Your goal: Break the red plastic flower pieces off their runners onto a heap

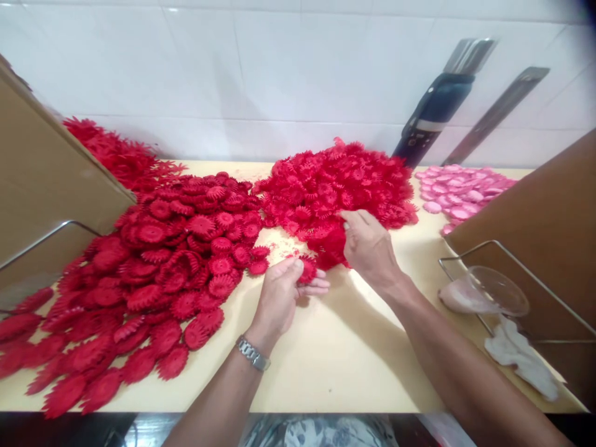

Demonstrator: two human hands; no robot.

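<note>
My left hand (284, 295), with a metal watch on its wrist, is closed round a small red toothed plastic flower piece (307, 270) just above the pale yellow table (335, 360). My right hand (367, 245) pinches into the near edge of a heap of red ruffled pieces (335, 186) at the centre back. A wide spread of flat red toothed discs (162, 267) lies left of my left hand.
Red leaf-like pieces (112, 152) pile at the back left. Pink pieces (460, 189) lie at the back right. Brown cardboard panels (41, 174) with wire frames flank both sides. A clear dish (496, 288) and white cloth (521, 354) sit at right. A dark tool (433, 115) leans on the white tiled wall.
</note>
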